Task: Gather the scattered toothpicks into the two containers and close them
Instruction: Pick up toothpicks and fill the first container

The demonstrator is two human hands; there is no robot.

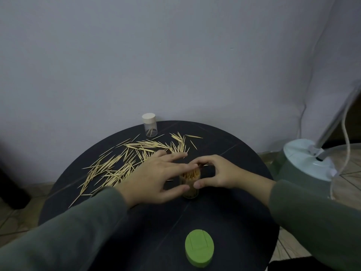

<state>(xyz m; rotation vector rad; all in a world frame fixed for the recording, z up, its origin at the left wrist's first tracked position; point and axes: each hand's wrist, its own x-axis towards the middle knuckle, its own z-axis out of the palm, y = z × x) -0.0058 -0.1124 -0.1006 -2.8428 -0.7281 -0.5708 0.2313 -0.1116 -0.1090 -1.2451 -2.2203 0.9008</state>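
green lid (199, 247) near edge of counter (109, 222) | left hand (156, 178) fingers spread, thumb touching open toothpick jar (190, 185) | right hand (218, 173) curled around jar rim | scattered toothpicks (125, 163) far left | capped jar (149, 124) far

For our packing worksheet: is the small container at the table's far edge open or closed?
Closed. The small container stands upright with its pale cap on top; only a few toothpicks show inside.

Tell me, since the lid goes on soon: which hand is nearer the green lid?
Left, though only slightly. The left hand is beyond the green lid and to its left; the right hand is beyond it and to its right, both at the open toothpick container.
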